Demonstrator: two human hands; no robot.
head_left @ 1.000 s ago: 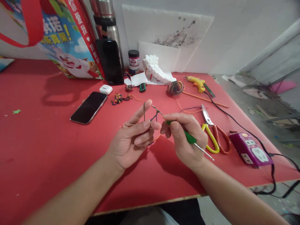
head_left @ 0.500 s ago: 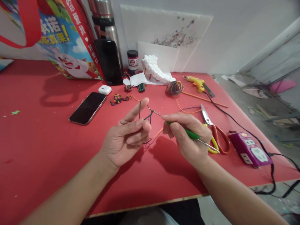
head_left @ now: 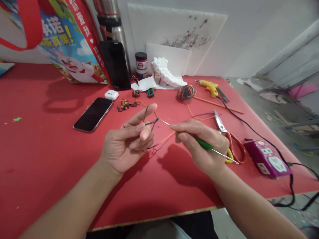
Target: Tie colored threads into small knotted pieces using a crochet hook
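My left hand (head_left: pixel 127 139) pinches dark multicoloured yarn (head_left: pixel 151 123) between thumb and middle finger. One strand runs up over the raised index finger and across to the hook tip. In my right hand (head_left: pixel 203 142) is a crochet hook (head_left: pixel 204 143) with a green handle, held like a pen. Its thin metal tip points left and sits in a small loop of the yarn. An orange tail hangs below the left hand toward the right. Behind the hands lies a ball of multicoloured yarn (head_left: pixel 186 93).
To the right are scissors (head_left: pixel 220 122), a purple power strip (head_left: pixel 267 159) and a yellow glue gun (head_left: pixel 209 87) with a black cord. A phone (head_left: pixel 93 114), earbud case (head_left: pixel 111 95) and small crocheted piece (head_left: pixel 124 105) lie left. A bag (head_left: pixel 74 49) stands behind.
My left hand has shifted a little left with the yarn. The hook's handle end has moved slightly right, and its tip has tilted down a bit at the loop.
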